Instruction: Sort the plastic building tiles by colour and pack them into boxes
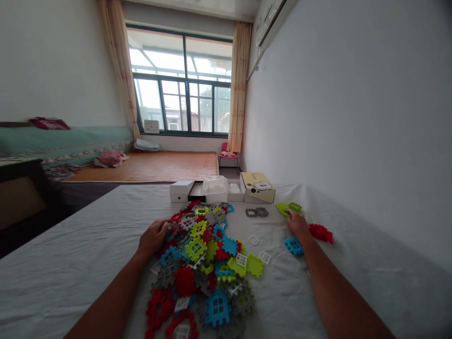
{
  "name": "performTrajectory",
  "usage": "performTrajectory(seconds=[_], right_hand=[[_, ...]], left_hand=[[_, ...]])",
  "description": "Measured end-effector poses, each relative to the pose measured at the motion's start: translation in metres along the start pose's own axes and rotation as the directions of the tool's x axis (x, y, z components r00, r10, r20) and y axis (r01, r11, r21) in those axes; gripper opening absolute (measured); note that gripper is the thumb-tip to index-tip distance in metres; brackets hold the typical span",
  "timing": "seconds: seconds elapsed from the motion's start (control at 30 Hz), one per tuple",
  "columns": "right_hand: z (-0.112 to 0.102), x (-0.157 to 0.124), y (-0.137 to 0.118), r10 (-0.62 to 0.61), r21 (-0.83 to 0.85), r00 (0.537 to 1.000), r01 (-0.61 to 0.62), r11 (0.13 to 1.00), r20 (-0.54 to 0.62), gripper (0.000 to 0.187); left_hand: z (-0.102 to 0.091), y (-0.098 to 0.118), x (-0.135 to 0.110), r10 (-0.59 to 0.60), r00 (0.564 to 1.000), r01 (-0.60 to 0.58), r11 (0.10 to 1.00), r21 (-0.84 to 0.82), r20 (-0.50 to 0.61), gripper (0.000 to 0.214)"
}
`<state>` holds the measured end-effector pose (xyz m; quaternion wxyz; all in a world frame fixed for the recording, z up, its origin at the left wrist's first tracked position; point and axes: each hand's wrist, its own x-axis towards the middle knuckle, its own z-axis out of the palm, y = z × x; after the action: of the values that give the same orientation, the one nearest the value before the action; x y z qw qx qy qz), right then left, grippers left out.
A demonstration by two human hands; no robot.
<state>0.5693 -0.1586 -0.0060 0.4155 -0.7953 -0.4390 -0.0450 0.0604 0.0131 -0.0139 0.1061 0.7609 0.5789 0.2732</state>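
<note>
A heap of interlocking plastic tiles (201, 263) in red, blue, lime and grey lies on a white sheet (88, 254). My left hand (152, 238) rests on the heap's left edge, fingers curled over grey and red tiles. My right hand (298, 223) reaches out to the right, fingertips touching a small group of lime green tiles (287, 207). A red tile (321, 233) lies just right of that hand and a blue tile (294, 246) just under the wrist. Two grey tiles (257, 212) sit apart, and small white window pieces (253, 239) are scattered between.
At the far edge stand a white box (181, 190), a clear plastic lid (214, 184) on a tray and a yellow cartoon box (257, 187). A white wall (353, 117) runs along the right. Beyond are a green-covered bed (67, 143), a wooden platform and a window.
</note>
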Motion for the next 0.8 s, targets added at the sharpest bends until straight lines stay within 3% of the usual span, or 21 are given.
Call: performTrajectory(seconds=[0.07,0.1,0.13,0.17,0.2,0.23,0.27,0.3,0.33,0.4,0.53,0.67,0.8], right_hand=[[-0.004,-0.009,-0.022,-0.077,0.028,0.994,0.075,0.997,0.078,0.028],[-0.007,-0.016,-0.035,-0.143,0.071,0.973,0.132,0.989,0.183,0.026],[-0.009,-0.024,-0.049,-0.227,0.135,0.918,0.193,0.972,0.326,0.024],[-0.012,-0.032,-0.062,-0.317,0.21,0.818,0.244,0.947,0.48,0.025],[-0.014,-0.041,-0.075,-0.395,0.281,0.684,0.279,0.918,0.613,0.028],[-0.016,-0.05,-0.086,-0.445,0.33,0.547,0.3,0.895,0.709,0.032],[-0.016,-0.059,-0.096,-0.467,0.35,0.441,0.322,0.88,0.767,0.035],[-0.016,-0.067,-0.103,-0.472,0.351,0.373,0.348,0.869,0.799,0.039],[-0.015,-0.073,-0.109,-0.471,0.343,0.334,0.375,0.861,0.817,0.041],[-0.012,-0.082,-0.113,-0.466,0.322,0.307,0.417,0.85,0.83,0.043],[-0.004,-0.084,-0.111,-0.409,0.253,0.321,0.43,0.867,0.854,0.039],[-0.001,-0.082,-0.111,-0.359,0.249,0.309,0.34,0.907,0.881,0.031],[-0.004,-0.081,-0.114,-0.371,0.292,0.278,0.287,0.912,0.886,0.038]], left_hand=[[0.0,0.001,-0.002,0.0,1.0,0.0,1.0,0.005,-0.003,0.041],[0.0,0.002,-0.002,0.003,1.0,-0.003,1.0,0.005,-0.006,0.041],[0.001,0.002,-0.003,0.01,1.0,-0.01,1.0,0.005,-0.01,0.041],[0.001,0.002,-0.003,0.016,1.0,-0.016,1.0,0.006,-0.015,0.041],[0.002,0.002,-0.003,0.021,1.0,-0.021,1.0,0.007,-0.019,0.041],[0.002,0.002,-0.003,0.025,0.999,-0.025,1.0,0.009,-0.021,0.041],[0.003,0.003,-0.004,0.027,0.999,-0.027,1.0,0.01,-0.023,0.04],[0.003,0.003,-0.004,0.029,0.999,-0.028,1.0,0.01,-0.021,0.04],[0.002,0.004,-0.005,0.029,0.999,-0.029,1.0,0.009,-0.018,0.04],[0.001,0.007,-0.007,0.029,1.0,-0.029,1.0,0.007,-0.01,0.039],[-0.002,0.011,-0.01,0.056,0.998,-0.056,0.998,-0.01,-0.008,0.037],[-0.002,0.01,-0.011,0.088,0.996,-0.088,0.996,-0.015,-0.02,0.037],[-0.001,0.009,-0.01,0.089,0.996,-0.09,0.996,-0.011,-0.02,0.037]])
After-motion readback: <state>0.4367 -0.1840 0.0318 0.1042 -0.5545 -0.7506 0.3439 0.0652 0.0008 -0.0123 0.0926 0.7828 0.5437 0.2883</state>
